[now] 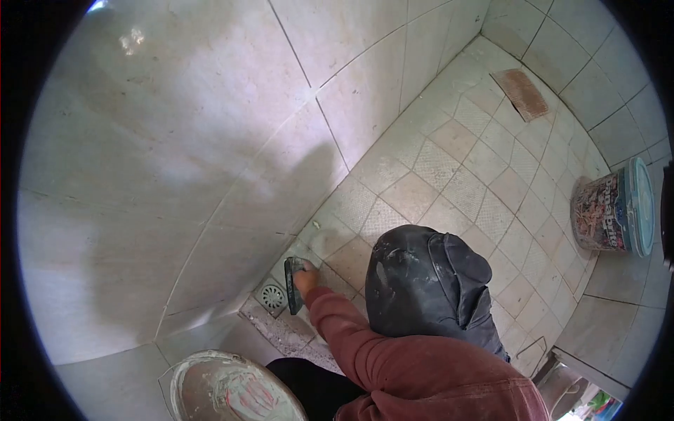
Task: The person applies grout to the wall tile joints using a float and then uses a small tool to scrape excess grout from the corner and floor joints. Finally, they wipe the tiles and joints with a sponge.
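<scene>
My right hand (304, 278) is closed around a dark, narrow rectangular float (293, 286), seen nearly edge-on. It rests against the floor tiles close to the wall. Just left of the float, a round slotted drain cover (272, 296) is set into the floor. Whitish residue (281, 331) coats the tiles below the drain. A bucket (181, 379) smeared inside with pale paste stands at the lower left. My left hand is out of view.
My bent knee in dark trousers (414, 281) is over the patterned floor (456, 175). A tiled wall (161, 140) rises on the left. A lidded bucket (604, 214) stands at right, and a brown flat piece (521, 93) lies at the far end.
</scene>
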Available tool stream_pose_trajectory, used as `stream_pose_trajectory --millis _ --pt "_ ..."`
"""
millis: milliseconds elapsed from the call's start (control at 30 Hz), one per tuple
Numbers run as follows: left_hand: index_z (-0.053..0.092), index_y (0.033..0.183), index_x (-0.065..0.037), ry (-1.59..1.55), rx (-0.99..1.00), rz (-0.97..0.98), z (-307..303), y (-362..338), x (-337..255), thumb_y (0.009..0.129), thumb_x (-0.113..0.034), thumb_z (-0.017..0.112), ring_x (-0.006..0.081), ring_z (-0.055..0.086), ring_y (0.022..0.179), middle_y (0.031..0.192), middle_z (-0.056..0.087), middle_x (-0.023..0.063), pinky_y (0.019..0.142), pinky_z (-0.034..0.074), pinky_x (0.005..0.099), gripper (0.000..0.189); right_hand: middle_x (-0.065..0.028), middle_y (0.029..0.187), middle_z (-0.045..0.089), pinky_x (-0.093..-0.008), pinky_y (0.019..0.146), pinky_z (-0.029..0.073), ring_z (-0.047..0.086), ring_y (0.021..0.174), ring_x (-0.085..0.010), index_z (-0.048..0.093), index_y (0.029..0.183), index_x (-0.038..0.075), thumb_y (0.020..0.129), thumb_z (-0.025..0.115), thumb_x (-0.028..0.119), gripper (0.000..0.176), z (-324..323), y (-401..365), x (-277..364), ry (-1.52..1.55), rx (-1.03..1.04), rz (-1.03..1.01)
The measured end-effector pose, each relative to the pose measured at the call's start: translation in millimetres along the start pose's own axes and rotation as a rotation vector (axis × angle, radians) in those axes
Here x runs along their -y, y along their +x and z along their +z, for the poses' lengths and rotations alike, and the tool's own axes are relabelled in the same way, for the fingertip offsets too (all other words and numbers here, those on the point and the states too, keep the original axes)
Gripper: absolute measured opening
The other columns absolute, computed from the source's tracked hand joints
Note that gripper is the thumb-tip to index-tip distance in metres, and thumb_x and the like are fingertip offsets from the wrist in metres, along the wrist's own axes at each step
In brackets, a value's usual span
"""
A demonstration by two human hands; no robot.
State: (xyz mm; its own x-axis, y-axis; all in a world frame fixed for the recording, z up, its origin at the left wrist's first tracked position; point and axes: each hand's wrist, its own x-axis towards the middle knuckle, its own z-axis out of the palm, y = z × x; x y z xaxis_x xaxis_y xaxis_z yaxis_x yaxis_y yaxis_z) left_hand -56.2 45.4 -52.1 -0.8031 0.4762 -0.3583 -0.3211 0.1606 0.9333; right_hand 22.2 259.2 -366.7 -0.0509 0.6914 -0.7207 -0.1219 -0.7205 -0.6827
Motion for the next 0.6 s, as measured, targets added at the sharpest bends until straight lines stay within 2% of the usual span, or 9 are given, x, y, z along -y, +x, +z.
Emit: stream_pose_trajectory --millis 33,133,233,367,433,600 --pt "0.047 0.115 -0.005 -0.002 0.004 -0.002 1.6 1.7 0.4 0.078 -0.035 0.049 0.0266 0.048 0.102 0.114 0.051 0.0123 0.088 0.038 0.0415 0.048 -0.0097 0.086 0.058 -0.0288 0.069 0.043 0.053 0.076 -0.0186 0.055 0.105 0.001 0.067 0.044 -0.002 0.039 -4.0 -0.1 0.8 0.052 0.136 0.014" --pt "0.047 0.115 -0.005 -0.002 0.019 -0.002 6.0 6.7 1.2 0.078 -0.035 0.049 0.0267 0.048 0.102 0.114 0.051 0.0122 0.088 0.038 0.0416 0.048 -0.0096 0.085 0.058 -0.0290 0.069 0.043 0.053 0.076 -0.0187 0.055 0.104 0.000 0.067 0.043 -0.002 0.039 0.9 7.0 -14.6 0.083 0.116 0.048" --pt "0.047 0.115 -0.005 -0.004 0.032 -0.002 9.4 10.0 2.3 0.078 -0.036 0.048 0.0268 0.048 0.102 0.114 0.051 0.0122 0.088 0.038 0.0417 0.048 -0.0095 0.084 0.058 -0.0288 0.068 0.043 0.053 0.075 -0.0185 0.054 0.103 -0.002 0.066 0.043 -0.002 0.039 -5.7 -5.3 3.7 0.110 0.180 0.041" --pt "0.047 0.115 -0.005 -0.007 0.047 -0.002 11.8 12.9 2.9 0.078 -0.036 0.048 0.0270 0.048 0.103 0.114 0.051 0.0121 0.088 0.037 0.0419 0.048 -0.0088 0.083 0.057 -0.0290 0.067 0.043 0.052 0.073 -0.0180 0.055 0.103 0.000 0.066 0.041 -0.002 0.039 -6.3 -2.5 -1.4 0.073 0.134 0.027" --pt "0.047 0.115 -0.005 -0.011 0.052 -0.001 13.2 13.6 3.5 0.078 -0.036 0.048 0.0270 0.048 0.103 0.114 0.050 0.0120 0.089 0.037 0.0419 0.048 -0.0097 0.083 0.057 -0.0290 0.068 0.043 0.053 0.074 -0.0188 0.055 0.103 0.000 0.066 0.040 -0.002 0.040 -10.6 -7.8 8.8 0.117 0.189 0.108" --pt "0.047 0.115 -0.005 -0.015 0.070 -0.008 18.5 17.3 5.1 0.078 -0.037 0.048 0.0272 0.047 0.103 0.115 0.050 0.0119 0.089 0.037 0.0421 0.049 -0.0109 0.089 0.058 -0.0282 0.072 0.042 0.054 0.080 -0.0201 0.055 0.103 0.001 0.066 0.040 -0.001 0.040 -11.6 -13.6 16.3 0.054 0.145 0.045"
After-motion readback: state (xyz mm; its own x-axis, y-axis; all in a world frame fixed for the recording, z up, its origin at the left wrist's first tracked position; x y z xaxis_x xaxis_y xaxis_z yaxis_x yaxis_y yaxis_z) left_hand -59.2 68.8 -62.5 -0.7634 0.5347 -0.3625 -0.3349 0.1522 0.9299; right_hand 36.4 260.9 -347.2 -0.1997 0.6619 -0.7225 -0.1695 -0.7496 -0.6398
